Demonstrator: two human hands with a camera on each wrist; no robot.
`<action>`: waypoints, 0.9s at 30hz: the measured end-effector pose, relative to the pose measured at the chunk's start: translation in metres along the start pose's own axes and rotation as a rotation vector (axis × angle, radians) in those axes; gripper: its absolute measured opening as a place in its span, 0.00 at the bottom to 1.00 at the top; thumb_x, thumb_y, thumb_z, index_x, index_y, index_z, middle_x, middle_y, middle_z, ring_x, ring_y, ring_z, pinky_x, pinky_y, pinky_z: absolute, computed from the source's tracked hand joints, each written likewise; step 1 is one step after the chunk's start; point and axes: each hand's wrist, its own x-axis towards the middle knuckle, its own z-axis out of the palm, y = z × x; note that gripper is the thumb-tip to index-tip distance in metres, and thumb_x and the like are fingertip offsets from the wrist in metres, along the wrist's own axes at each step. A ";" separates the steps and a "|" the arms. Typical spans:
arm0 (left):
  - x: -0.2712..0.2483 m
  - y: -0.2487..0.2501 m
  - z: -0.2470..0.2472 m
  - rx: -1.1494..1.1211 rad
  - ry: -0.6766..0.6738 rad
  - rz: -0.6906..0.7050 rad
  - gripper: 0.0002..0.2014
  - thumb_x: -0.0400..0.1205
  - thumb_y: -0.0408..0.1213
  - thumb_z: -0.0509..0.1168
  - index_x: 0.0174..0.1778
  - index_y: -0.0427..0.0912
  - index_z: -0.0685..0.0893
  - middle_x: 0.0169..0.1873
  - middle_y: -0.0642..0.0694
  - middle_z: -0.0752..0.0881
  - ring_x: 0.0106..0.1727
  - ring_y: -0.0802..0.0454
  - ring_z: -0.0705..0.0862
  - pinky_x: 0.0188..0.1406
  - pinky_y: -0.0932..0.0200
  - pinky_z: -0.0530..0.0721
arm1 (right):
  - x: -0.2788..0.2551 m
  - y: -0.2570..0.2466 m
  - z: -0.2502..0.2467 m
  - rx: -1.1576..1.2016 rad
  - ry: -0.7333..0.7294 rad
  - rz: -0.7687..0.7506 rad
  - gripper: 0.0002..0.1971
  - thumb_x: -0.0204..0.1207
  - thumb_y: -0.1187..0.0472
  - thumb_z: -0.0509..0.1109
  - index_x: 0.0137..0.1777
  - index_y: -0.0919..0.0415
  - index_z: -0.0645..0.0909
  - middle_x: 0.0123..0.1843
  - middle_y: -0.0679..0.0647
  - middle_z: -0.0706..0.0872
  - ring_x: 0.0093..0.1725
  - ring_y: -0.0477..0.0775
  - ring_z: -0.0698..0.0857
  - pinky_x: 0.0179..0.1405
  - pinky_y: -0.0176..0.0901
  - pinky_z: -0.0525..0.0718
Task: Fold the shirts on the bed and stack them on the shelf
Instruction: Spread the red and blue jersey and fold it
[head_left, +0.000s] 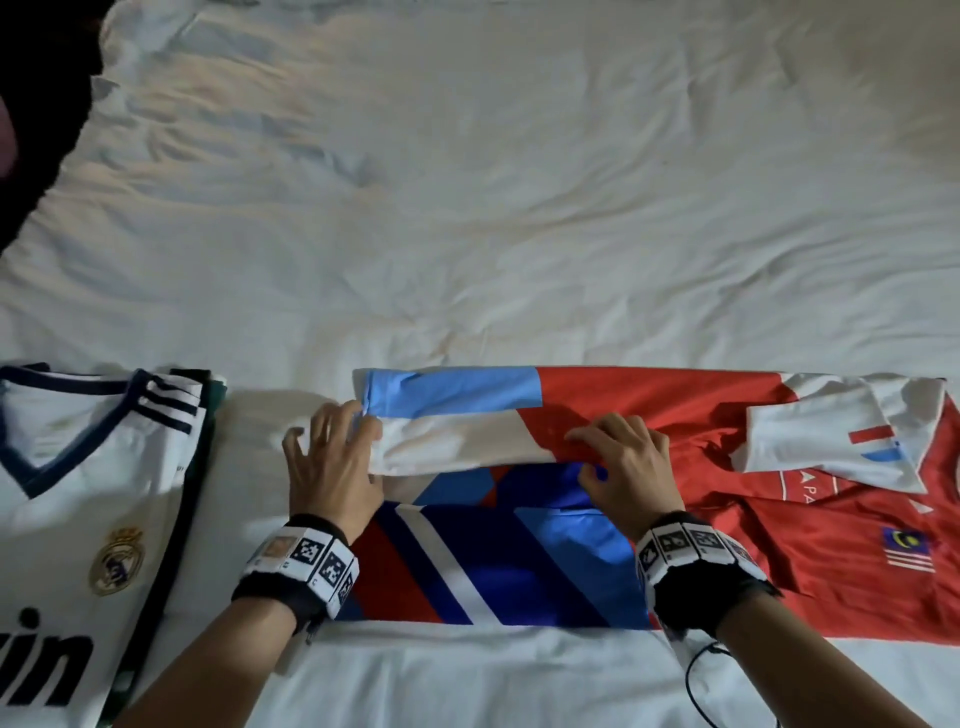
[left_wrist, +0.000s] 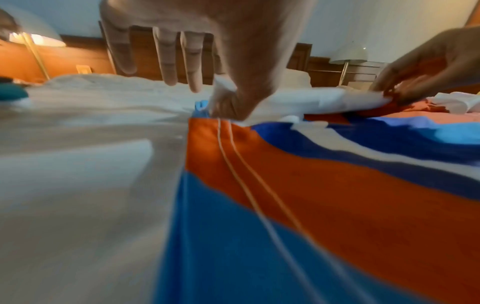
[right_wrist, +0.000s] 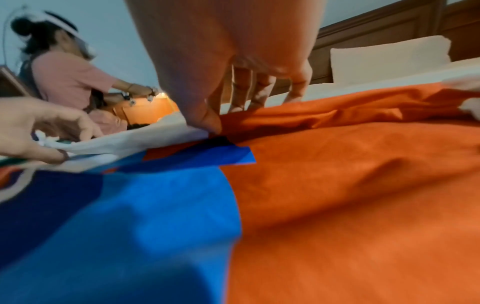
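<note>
A red, blue and white jersey (head_left: 779, 561) lies spread sideways on the bed, collar to the right. Its far side is folded toward me as a white, light-blue and red band (head_left: 467, 415). My left hand (head_left: 366, 436) pinches the band's left hem corner between thumb and forefinger, its other fingers spread out straight; the left wrist view shows the same pinch (left_wrist: 221, 107). My right hand (head_left: 592, 460) pinches the band's near edge at the middle, where white meets red (right_wrist: 205, 123). A folded white jersey (head_left: 78, 493) lies at the left.
The white bed sheet (head_left: 519, 208) stretches wrinkled beyond the shirts. A dark green garment edge (head_left: 210, 415) shows under the white jersey. A pillow (right_wrist: 389, 55) and wooden headboard (left_wrist: 145, 53) stand at the bed's head. Another person (right_wrist: 64, 78) is at the bedside.
</note>
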 end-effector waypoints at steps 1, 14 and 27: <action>-0.003 0.000 0.004 0.004 -0.043 0.033 0.26 0.51 0.27 0.80 0.44 0.46 0.84 0.57 0.45 0.81 0.63 0.40 0.77 0.57 0.35 0.73 | -0.003 0.002 0.004 -0.022 -0.034 -0.001 0.20 0.59 0.62 0.69 0.52 0.48 0.87 0.47 0.47 0.83 0.48 0.57 0.80 0.47 0.54 0.75; -0.003 0.098 0.007 -0.223 -0.111 0.091 0.31 0.64 0.36 0.75 0.65 0.42 0.81 0.75 0.39 0.73 0.80 0.37 0.67 0.76 0.30 0.63 | -0.027 0.044 -0.036 -0.152 0.049 0.237 0.31 0.53 0.66 0.74 0.61 0.54 0.82 0.59 0.56 0.79 0.54 0.62 0.76 0.52 0.62 0.76; 0.006 0.173 0.059 -0.289 -0.182 0.245 0.29 0.80 0.29 0.67 0.78 0.50 0.74 0.82 0.44 0.67 0.82 0.36 0.63 0.76 0.32 0.65 | -0.018 0.119 -0.062 -0.075 -0.059 0.293 0.26 0.54 0.79 0.65 0.53 0.62 0.83 0.51 0.61 0.80 0.48 0.68 0.79 0.41 0.60 0.83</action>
